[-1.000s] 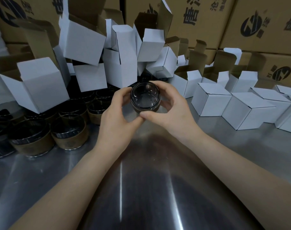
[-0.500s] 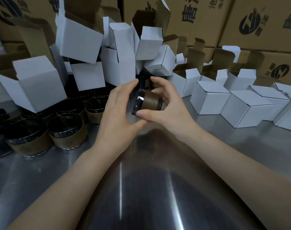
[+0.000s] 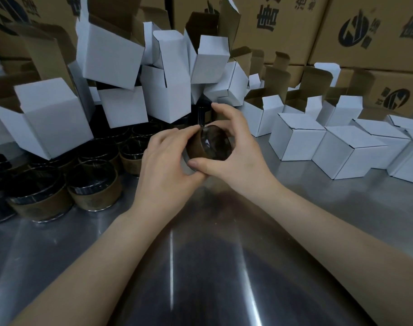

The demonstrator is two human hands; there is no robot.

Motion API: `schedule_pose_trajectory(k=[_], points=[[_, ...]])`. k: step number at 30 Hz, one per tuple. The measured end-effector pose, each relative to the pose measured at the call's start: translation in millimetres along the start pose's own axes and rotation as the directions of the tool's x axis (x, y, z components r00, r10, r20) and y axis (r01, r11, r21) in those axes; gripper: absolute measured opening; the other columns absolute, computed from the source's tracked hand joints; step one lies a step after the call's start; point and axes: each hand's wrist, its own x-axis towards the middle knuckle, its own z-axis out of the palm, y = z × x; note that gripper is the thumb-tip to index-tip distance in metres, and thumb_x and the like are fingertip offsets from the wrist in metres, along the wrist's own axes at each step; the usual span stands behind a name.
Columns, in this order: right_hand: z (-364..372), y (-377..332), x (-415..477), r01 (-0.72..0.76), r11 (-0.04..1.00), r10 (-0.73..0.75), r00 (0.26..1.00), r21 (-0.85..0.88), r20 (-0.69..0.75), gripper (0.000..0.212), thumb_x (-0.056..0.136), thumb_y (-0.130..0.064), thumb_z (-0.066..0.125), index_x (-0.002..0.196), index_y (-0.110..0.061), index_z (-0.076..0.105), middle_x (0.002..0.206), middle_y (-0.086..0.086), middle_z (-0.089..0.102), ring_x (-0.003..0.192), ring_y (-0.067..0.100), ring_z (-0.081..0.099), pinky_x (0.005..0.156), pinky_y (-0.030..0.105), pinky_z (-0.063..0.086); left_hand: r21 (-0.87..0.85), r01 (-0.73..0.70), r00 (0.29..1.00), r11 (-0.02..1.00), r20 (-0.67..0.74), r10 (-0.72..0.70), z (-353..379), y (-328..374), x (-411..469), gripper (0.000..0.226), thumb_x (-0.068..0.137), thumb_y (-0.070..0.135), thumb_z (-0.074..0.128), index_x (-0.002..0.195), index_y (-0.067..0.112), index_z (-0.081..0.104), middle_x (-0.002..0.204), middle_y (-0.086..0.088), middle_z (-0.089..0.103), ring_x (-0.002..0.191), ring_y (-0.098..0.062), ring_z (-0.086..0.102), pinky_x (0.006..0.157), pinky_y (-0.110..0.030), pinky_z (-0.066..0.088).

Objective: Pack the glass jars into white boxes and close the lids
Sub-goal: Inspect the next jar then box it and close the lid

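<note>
Glass jar (image 3: 214, 144) in curled right hand (image 3: 244, 162)

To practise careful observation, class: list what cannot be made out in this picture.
Head view:
1. Far end of held jar: behind left hand and right hand.
2. Contents of closed white boxes: under shut lids.
3. Print on brown cartons: cut by top edge.

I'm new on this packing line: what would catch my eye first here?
Dead centre, the left hand and right hand hold one glass jar tipped on its side above the steel table. Behind them rises a jumbled heap of open white boxes, with more jars standing at its foot on the left. Closed white boxes line the right.
</note>
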Motion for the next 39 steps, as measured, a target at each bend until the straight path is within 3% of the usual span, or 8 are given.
schedule_pose_trajectory(k=[6, 13, 18, 24, 28, 32, 36, 39], points=[[-2.2, -3.7, -0.3, 0.061, 0.998, -0.061, 0.998, 0.025, -0.005, 0.090, 0.065, -0.033, 0.087, 0.141, -0.034, 0.037, 0.118, -0.012, 0.058, 0.124, 0.014, 0.050, 0.104, 0.044, 0.045, -0.077, 0.068, 0.998, 0.995, 0.015, -0.067, 2.6, -6.5, -0.4, 0.065, 0.071, 0.024, 0.073, 0.132, 0.027, 0.051, 0.126, 0.009, 0.057, 0.124, -0.011, 0.046, 0.101, -0.028, 0.038], [-6.2, -8.2, -1.3, 0.185, 0.982, -0.185, 0.983, 0.047, -0.014, 0.087, 0.068, -0.020, 0.086, 0.139, -0.027, 0.036, 0.124, -0.012, 0.053, 0.125, 0.017, 0.051, 0.103, 0.045, 0.045, -0.167, 0.097, 0.995, 0.981, -0.007, -0.100, 2.0, -7.7, 0.1, 0.061, 0.072, 0.015, 0.077, 0.124, 0.027, 0.047, 0.125, 0.007, 0.061, 0.122, -0.011, 0.054, 0.100, -0.041, 0.047], [-9.4, -11.8, -1.9, 0.238, 0.963, -0.235, 0.971, 0.123, -0.039, 0.072, 0.078, -0.013, 0.078, 0.137, -0.018, 0.038, 0.124, -0.001, 0.055, 0.122, 0.016, 0.055, 0.099, 0.032, 0.048, -0.226, 0.123, 0.991, 0.966, -0.026, -0.132, 0.0, -4.1, -0.8, 0.056, 0.070, 0.036, 0.078, 0.111, 0.032, 0.042, 0.115, 0.010, 0.065, 0.112, -0.006, 0.059, 0.092, -0.024, 0.048], [-8.8, -18.2, 5.6, -0.015, 0.870, 0.129, 0.972, 0.493, -0.198, 0.032, 0.091, -0.007, 0.058, 0.120, -0.017, 0.049, 0.106, 0.012, 0.063, 0.099, 0.016, 0.064, 0.088, 0.030, 0.055, -0.265, 0.159, 0.978, 0.951, -0.092, -0.189, -0.7, -3.6, -1.1, 0.061, 0.068, 0.038, 0.085, 0.108, 0.032, 0.039, 0.099, 0.018, 0.066, 0.097, 0.010, 0.058, 0.073, -0.002, 0.038], [-9.7, -11.7, 13.6, -0.365, 0.588, 0.429, 0.897, 0.722, 0.105, 0.016, 0.099, -0.010, 0.050, 0.114, -0.009, 0.055, 0.097, 0.017, 0.063, 0.084, 0.024, 0.064, 0.076, 0.034, 0.055, -0.321, 0.161, 0.975, 0.933, -0.097, -0.201, -1.0, -0.7, -1.4, 0.064, 0.064, 0.049, 0.082, 0.108, 0.036, 0.037, 0.101, 0.033, 0.062, 0.096, 0.014, 0.058, 0.074, -0.001, 0.038], [-7.9, -0.5, 7.9, -0.606, 0.350, 0.304, 0.795, 0.715, 0.525, 0.039, 0.094, -0.025, 0.050, 0.126, -0.004, 0.055, 0.112, 0.023, 0.062, 0.108, 0.035, 0.059, 0.087, 0.038, 0.055, -0.357, 0.153, 0.981, 0.922, -0.058, -0.185, -1.1, -1.4, -1.6, 0.064, 0.067, 0.044, 0.079, 0.111, 0.035, 0.034, 0.100, 0.033, 0.063, 0.097, 0.012, 0.059, 0.077, -0.003, 0.041], [-8.5, 1.6, 8.3, -0.597, 0.205, 0.161, 0.803, 0.776, 0.574, 0.037, 0.093, -0.023, 0.053, 0.123, -0.002, 0.057, 0.109, 0.018, 0.068, 0.101, 0.028, 0.068, 0.081, 0.035, 0.056, -0.387, 0.162, 0.983, 0.908, -0.019, -0.183, 1.3, -4.9, -1.4, 0.065, 0.068, 0.041, 0.078, 0.114, 0.032, 0.033, 0.105, 0.018, 0.065, 0.100, 0.005, 0.062, 0.084, -0.016, 0.049], [-8.9, 3.2, 9.2, -0.553, 0.227, 0.144, 0.833, 0.801, 0.534, 0.024, 0.094, -0.022, 0.055, 0.109, -0.010, 0.070, 0.104, 0.015, 0.070, 0.097, 0.024, 0.069, 0.085, 0.035, 0.057, -0.391, 0.173, 0.982, 0.904, -0.006, -0.190, 3.4, -6.4, -1.0, 0.067, 0.067, 0.042, 0.079, 0.115, 0.033, 0.033, 0.110, 0.014, 0.064, 0.102, 0.004, 0.062, 0.086, -0.018, 0.049]])
